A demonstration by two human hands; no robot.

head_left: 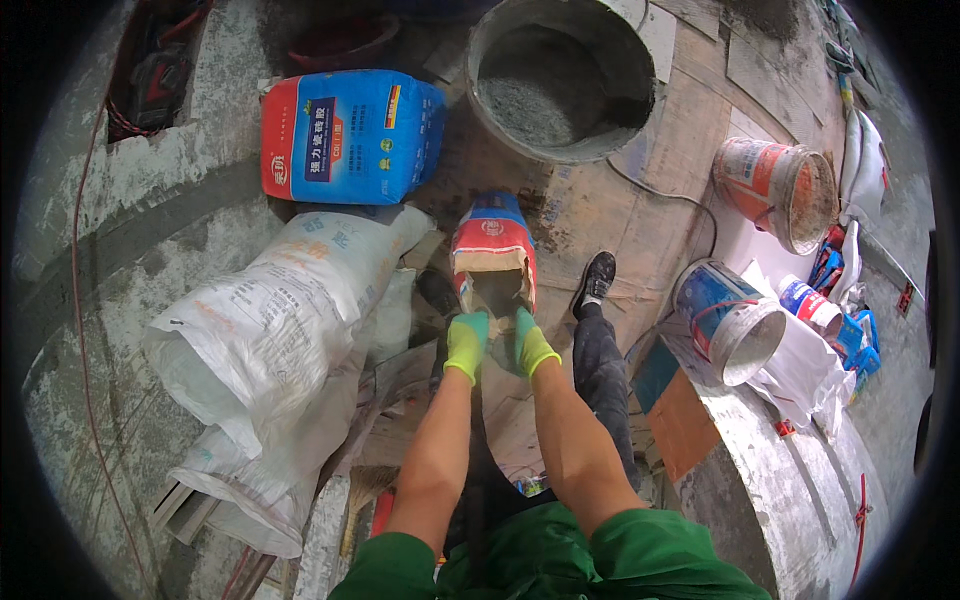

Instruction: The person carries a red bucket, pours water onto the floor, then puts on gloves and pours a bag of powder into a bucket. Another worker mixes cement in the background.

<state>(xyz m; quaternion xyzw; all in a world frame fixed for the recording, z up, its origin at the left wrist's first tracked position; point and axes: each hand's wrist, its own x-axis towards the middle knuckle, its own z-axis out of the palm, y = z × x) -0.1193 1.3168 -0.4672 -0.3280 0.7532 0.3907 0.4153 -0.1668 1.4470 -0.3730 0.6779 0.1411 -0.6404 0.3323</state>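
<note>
Two gloved hands, left hand (466, 342), right hand (532, 345), gripping opened powder sack (492, 245), grey-filled tub (560, 80)

You are gripping the open top of a small paper sack (492, 250) with both gloved hands, left hand (466, 343) and right hand (533, 345); it is showing red, blue and tan. Beyond it to your left a full blue bag (352, 135) with a red end is lying flat. A big white woven sack (275, 340) is slumping on your left. A labelled bottle (810, 305) is lying at right.
</note>
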